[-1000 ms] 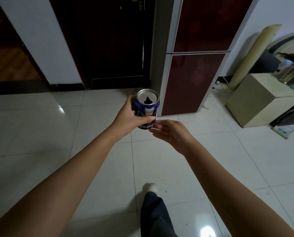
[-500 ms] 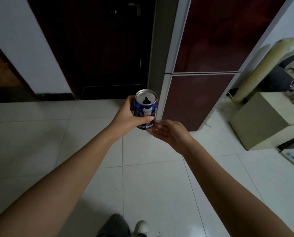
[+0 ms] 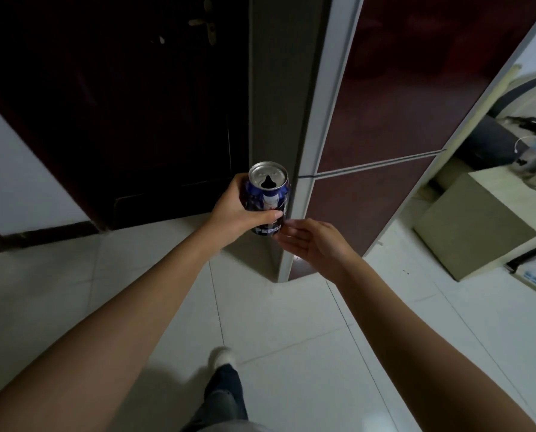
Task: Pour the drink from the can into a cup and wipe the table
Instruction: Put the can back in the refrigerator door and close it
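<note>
A blue drink can [image 3: 269,194] with a silver top and an open mouth stands upright in my left hand [image 3: 238,213], which is wrapped around its left side with the thumb across the front. My right hand [image 3: 313,244] hovers just below and to the right of the can's base, palm up, fingers loosely spread, its fingertips close to the can; whether they touch it I cannot tell. No cup, cloth or table is in view.
A dark red two-door fridge [image 3: 385,126] with a grey side stands straight ahead. A dark wooden door [image 3: 120,104] is to its left. A beige box-like cabinet [image 3: 478,219] with clutter on it sits at the right. White tiled floor [image 3: 291,338] lies below, my leg and shoe [image 3: 221,369] on it.
I have walked closer to the fridge and door, which now fill more of the view. Both hands keep the same pose, the can still held upright.
</note>
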A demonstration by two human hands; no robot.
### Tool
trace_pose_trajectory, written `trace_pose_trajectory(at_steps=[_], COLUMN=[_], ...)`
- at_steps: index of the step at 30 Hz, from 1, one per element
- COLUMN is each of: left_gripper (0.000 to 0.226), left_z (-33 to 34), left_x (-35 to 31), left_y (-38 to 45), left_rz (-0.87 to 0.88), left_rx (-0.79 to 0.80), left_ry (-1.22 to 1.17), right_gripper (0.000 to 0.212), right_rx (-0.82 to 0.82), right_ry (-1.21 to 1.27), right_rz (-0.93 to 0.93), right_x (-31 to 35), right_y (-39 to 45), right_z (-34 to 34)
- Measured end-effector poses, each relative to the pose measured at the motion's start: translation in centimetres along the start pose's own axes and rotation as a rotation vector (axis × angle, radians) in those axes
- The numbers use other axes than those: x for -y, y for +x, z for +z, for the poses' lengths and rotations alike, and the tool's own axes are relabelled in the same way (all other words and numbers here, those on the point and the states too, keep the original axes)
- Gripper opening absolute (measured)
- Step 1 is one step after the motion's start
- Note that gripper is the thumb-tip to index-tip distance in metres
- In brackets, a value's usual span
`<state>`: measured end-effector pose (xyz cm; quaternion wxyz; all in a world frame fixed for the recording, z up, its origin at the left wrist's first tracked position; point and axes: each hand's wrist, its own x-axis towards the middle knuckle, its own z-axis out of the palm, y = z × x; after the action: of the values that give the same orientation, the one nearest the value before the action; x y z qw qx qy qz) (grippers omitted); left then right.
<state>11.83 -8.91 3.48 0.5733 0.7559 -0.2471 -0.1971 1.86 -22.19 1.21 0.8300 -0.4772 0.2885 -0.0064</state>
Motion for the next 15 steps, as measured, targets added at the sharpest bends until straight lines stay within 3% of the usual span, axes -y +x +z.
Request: trace_pose_trajectory(at_steps=[7,15], left_gripper=[0.071,0.072], left_z=[-5.4,-6.8], left_x=[0.2,0.1], left_y=[10.9,16.7], left_rz=[0.037,0.070], left_rx=[0.120,0.153], left_ry=[0.008,-0.014], right_gripper=[0.029,0.025], right_rx=[-0.071,-0.134], right_ry=[0.138,0.157], right_rz=[-0.040,-0.049], right_x=[3.6,6.7], right_y=[8.9,12.6], right_z=[4.3,5.9])
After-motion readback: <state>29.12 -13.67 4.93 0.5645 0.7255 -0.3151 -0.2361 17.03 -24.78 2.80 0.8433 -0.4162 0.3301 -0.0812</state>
